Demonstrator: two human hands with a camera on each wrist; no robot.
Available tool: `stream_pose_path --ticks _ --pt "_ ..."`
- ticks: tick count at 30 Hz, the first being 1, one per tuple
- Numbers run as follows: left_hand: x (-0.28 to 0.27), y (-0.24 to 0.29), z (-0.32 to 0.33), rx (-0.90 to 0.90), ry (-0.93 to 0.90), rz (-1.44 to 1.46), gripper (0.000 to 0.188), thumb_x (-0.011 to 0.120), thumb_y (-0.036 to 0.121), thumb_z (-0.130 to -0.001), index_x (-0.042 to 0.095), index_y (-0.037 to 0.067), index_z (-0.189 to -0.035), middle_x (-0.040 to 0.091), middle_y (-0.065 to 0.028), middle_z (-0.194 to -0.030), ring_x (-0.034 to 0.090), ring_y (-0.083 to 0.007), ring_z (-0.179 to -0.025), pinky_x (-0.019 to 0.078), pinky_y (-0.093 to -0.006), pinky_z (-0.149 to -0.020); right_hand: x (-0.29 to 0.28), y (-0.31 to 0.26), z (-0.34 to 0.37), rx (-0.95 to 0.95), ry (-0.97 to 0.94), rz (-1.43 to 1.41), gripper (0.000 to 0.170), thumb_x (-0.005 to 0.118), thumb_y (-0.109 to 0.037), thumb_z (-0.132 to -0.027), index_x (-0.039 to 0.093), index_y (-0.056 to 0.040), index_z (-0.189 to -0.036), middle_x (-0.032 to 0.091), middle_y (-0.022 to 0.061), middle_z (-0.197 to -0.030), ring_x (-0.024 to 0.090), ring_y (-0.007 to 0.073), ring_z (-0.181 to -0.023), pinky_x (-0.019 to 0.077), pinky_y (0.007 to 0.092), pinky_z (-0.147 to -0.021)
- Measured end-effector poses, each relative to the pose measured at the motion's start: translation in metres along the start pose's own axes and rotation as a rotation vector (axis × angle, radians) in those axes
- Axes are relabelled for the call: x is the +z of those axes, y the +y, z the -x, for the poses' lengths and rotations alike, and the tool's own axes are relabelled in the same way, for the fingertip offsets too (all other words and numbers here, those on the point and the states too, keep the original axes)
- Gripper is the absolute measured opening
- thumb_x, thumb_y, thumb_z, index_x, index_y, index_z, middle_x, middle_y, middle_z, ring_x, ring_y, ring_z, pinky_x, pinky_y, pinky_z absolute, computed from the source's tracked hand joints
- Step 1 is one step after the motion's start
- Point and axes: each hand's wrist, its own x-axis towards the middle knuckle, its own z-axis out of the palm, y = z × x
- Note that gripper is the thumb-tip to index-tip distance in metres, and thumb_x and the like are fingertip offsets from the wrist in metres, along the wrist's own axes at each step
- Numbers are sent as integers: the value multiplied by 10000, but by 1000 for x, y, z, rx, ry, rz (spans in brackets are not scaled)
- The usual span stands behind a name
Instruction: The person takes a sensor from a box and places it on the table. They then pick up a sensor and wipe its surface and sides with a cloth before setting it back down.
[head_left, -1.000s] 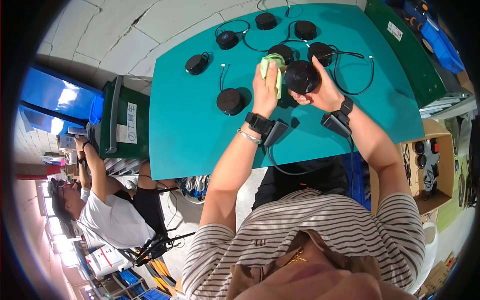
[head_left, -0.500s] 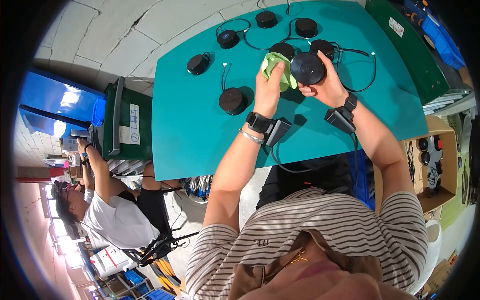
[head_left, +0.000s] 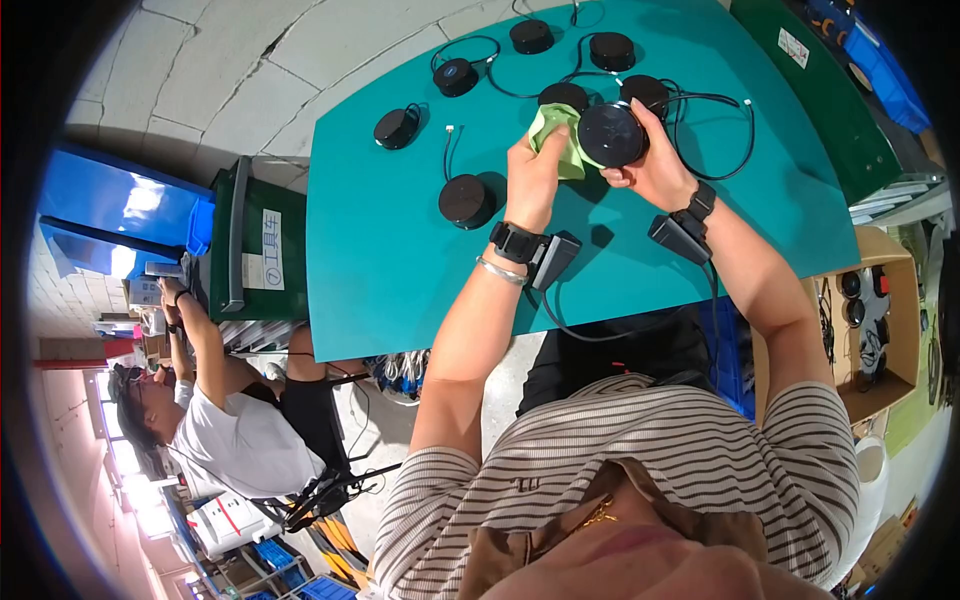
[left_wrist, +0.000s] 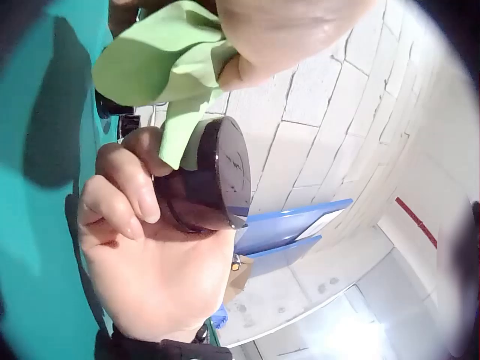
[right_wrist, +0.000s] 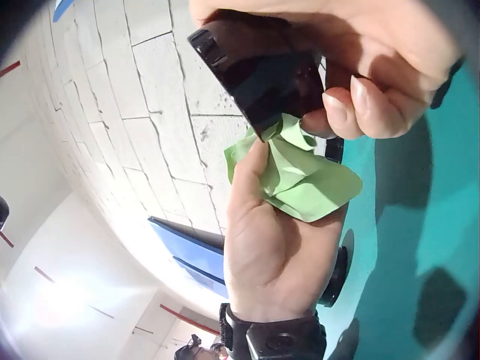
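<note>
My right hand (head_left: 655,165) grips a round black puck-shaped device (head_left: 612,135) by its side, held above the teal table, its flat glossy face toward the head camera. My left hand (head_left: 535,180) pinches a light green cloth (head_left: 566,150) between thumb and fingers. In the left wrist view the cloth (left_wrist: 180,82) hangs against the edge of the device (left_wrist: 217,172), and the right hand (left_wrist: 150,262) curls round its far side. The right wrist view has the cloth (right_wrist: 300,172) bunched at the device's lower edge (right_wrist: 270,82).
Several similar black devices, such as one at the left (head_left: 466,201) and one at the back (head_left: 531,37), lie on the teal table (head_left: 380,270) with thin cables. An open cardboard box (head_left: 895,375) is at the right. Another person (head_left: 240,440) sits at the left by a green cabinet (head_left: 285,215).
Over the last second, the held device has tilted and shifted slightly right. The left hand has turned a little, and the cloth has spread out beside the device.
</note>
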Motion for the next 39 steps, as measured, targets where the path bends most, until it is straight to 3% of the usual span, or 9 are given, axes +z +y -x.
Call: stream_pose_path --ticks 8,10,19,30,32,36,39 --pt "3 6 1 22 -1 233 243 601 176 -931 614 -6 -1091 649 -20 -940 595 -81 -798 483 -243 -682 -3 0 -1 -11 29 42 541 300 -583 -977 565 -114 -1025 540 12 -781 403 140 -601 318 264 -544" --pt "-1 1 -1 20 -36 29 271 611 206 -935 607 3 -1113 650 -29 -1009 607 -100 -892 489 -251 -759 -3 0 -1 -3 25 42 538 297 -580 -978 565 -117 -1026 542 9 -786 403 140 -602 318 264 -546" --pt "-3 5 -1 -81 -63 168 277 652 144 -903 598 14 -1143 649 -31 -999 609 -105 -865 488 -255 -702 -2 1 -1 1 23 64 536 287 -576 -982 570 -123 -1013 538 -1 -775 413 136 -610 323 264 -552" --pt "-6 -1 -4 -32 -105 79 245 680 93 -877 604 17 -1098 641 -18 -953 601 -89 -821 468 -238 -659 -4 1 -1 -17 -16 146 553 290 -593 -975 585 -126 -956 519 -4 -736 407 119 -605 310 257 -542" --pt "-5 0 -4 -34 -102 54 244 685 98 -876 606 19 -1092 640 -14 -944 598 -85 -808 463 -232 -652 4 0 1 -38 84 218 564 283 -601 -973 586 -126 -946 514 -9 -720 405 112 -597 303 257 -537" --pt "-6 0 -5 -30 -94 -3 241 688 113 -878 607 23 -1087 637 -7 -933 595 -81 -793 463 -227 -652 2 0 1 -47 69 215 499 322 -591 -972 539 -145 -915 505 -31 -713 397 85 -585 289 246 -517" --pt "-6 -2 -4 -54 -99 20 244 676 132 -891 604 23 -1096 636 -7 -946 598 -83 -802 473 -231 -666 -5 1 -2 -25 29 200 583 261 -607 -972 586 -123 -936 510 -10 -710 405 109 -582 299 259 -534"
